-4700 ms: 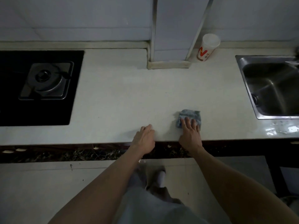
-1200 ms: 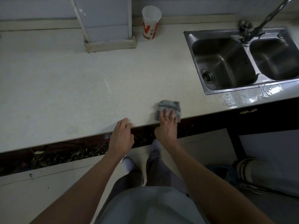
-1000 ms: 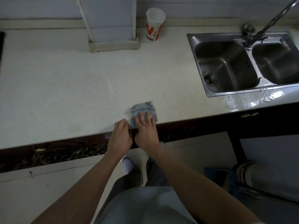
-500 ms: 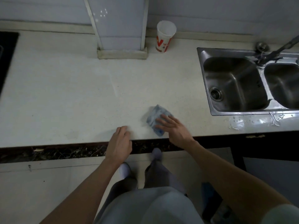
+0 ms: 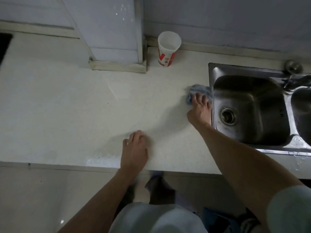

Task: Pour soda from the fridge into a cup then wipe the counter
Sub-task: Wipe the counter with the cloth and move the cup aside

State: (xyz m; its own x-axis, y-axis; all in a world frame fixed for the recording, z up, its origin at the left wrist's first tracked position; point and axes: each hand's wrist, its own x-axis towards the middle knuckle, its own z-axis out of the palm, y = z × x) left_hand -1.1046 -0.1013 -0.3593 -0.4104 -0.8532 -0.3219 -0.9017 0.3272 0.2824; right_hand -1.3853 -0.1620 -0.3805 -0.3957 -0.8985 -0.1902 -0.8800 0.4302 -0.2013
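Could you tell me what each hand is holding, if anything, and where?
The right hand presses the blue cloth flat from above; the left hand holds nothing.

Home kitchen: pale counter [image 5: 67,106], steel double sink [image 5: 249,111], tiled wall [image 5: 235,22].

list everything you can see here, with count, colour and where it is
counter: 1, off-white, runs across the view
cup: 1, white with red print, upright at the back wall, right of the column
cloth: 1, blue-grey, on the counter at the sink's left rim
sink: 1, steel, two basins, right side
tap: 1, metal, behind the sink, partly cut off
column: 1, white tiled, at the back of the counter
hob: 1, black, only a corner at the left edge
left hand: 1, rests on the counter near its front edge, holds nothing
right hand: 1, presses flat on the cloth
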